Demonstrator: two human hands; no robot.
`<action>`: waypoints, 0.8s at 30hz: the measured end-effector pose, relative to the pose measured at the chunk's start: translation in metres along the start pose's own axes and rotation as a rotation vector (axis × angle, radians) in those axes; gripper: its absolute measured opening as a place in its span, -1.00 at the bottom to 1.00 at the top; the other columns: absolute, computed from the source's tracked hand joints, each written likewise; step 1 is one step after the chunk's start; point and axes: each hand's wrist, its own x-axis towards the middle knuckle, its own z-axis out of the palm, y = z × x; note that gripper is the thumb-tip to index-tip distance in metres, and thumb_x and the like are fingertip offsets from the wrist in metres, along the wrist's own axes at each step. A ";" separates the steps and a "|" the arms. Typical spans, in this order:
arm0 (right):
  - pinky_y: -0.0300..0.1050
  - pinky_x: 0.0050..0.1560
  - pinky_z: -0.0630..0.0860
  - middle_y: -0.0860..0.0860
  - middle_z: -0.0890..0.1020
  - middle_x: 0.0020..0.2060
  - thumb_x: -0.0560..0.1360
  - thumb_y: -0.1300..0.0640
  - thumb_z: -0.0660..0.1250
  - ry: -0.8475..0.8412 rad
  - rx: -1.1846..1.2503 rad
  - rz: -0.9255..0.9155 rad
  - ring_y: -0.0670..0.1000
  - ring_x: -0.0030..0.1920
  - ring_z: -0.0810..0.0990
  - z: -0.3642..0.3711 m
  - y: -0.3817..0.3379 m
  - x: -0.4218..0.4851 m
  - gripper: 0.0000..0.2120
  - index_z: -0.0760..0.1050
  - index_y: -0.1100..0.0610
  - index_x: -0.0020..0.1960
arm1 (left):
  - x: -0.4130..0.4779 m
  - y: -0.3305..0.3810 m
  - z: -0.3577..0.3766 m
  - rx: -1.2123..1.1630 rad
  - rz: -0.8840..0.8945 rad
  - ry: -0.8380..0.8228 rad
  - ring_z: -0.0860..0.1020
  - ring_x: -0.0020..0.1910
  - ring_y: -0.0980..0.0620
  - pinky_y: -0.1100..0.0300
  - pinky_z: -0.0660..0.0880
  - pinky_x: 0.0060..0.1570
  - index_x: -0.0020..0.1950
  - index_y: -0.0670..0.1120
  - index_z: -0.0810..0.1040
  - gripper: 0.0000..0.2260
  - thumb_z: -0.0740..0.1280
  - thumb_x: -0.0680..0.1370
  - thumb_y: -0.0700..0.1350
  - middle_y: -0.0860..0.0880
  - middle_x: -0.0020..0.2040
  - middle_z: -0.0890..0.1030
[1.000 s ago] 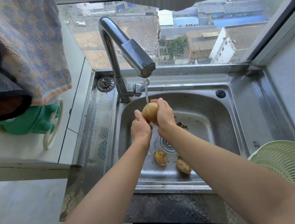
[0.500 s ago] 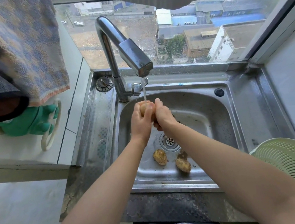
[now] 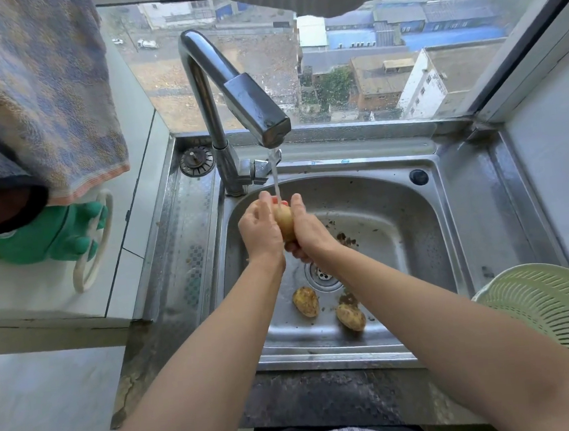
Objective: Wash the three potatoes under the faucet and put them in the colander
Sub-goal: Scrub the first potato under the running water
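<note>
Water runs from the chrome faucet (image 3: 253,115) onto a yellowish potato (image 3: 284,223) that I hold over the steel sink (image 3: 395,202). My left hand (image 3: 260,231) presses its left side and my right hand (image 3: 306,229) cups its right side and underside. Two dirt-covered potatoes lie on the sink floor near the front, one to the left (image 3: 306,301) and one to the right (image 3: 351,316) of the drain. A pale green colander (image 3: 552,308) with nothing visible inside sits at the right edge on the counter.
Bits of dirt lie on the sink floor around the drain (image 3: 322,275). A sink strainer plug (image 3: 197,160) rests on the left drainboard. Green rubber gloves (image 3: 47,236) and hanging towels (image 3: 49,98) are at the left. A window runs behind the sink.
Both hands have rubbed and turned the potato under the stream; more of it shows between my palms now, standing upright. The two potatoes in the sink have not moved.
</note>
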 end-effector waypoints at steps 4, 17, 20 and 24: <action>-0.22 -0.50 0.30 0.03 0.45 -0.38 0.60 -0.30 -0.02 -0.080 0.008 -0.107 -0.06 -0.46 0.34 0.001 0.001 0.001 -0.46 0.53 0.08 0.09 | 0.007 0.004 -0.004 -0.046 -0.134 0.026 0.61 -0.04 -0.17 -0.04 0.59 -0.09 -0.11 -0.06 0.59 -0.62 0.14 0.63 0.17 -0.16 -0.08 0.64; -0.18 -0.46 0.25 0.05 0.46 -0.50 0.62 -0.24 -0.16 0.090 0.008 -0.002 -0.04 -0.52 0.33 -0.007 0.003 0.010 -0.33 0.44 0.17 -0.35 | 0.004 -0.009 -0.007 -0.062 -0.043 -0.316 0.44 -0.33 0.03 0.22 0.41 -0.44 0.10 -0.22 0.47 -0.65 0.34 0.40 -0.06 -0.07 -0.23 0.49; -0.14 -0.39 0.28 0.06 0.49 -0.47 0.62 -0.23 -0.17 0.134 -0.072 -0.044 -0.01 -0.46 0.38 -0.006 0.003 0.014 -0.31 0.50 0.18 -0.29 | 0.006 -0.010 -0.002 -0.030 -0.080 -0.218 0.39 -0.41 0.07 0.23 0.39 -0.47 0.14 -0.37 0.46 -0.64 0.34 0.52 -0.10 -0.02 -0.35 0.41; -0.18 -0.48 0.20 0.07 0.44 -0.48 0.62 -0.19 -0.17 0.067 -0.007 0.052 -0.02 -0.50 0.28 -0.013 -0.001 0.015 -0.42 0.43 0.16 -0.22 | 0.005 0.001 -0.011 -0.008 -0.070 -0.475 0.38 -0.38 0.00 0.16 0.38 -0.42 -0.14 -0.23 0.49 -0.84 0.27 0.44 -0.13 -0.07 -0.33 0.47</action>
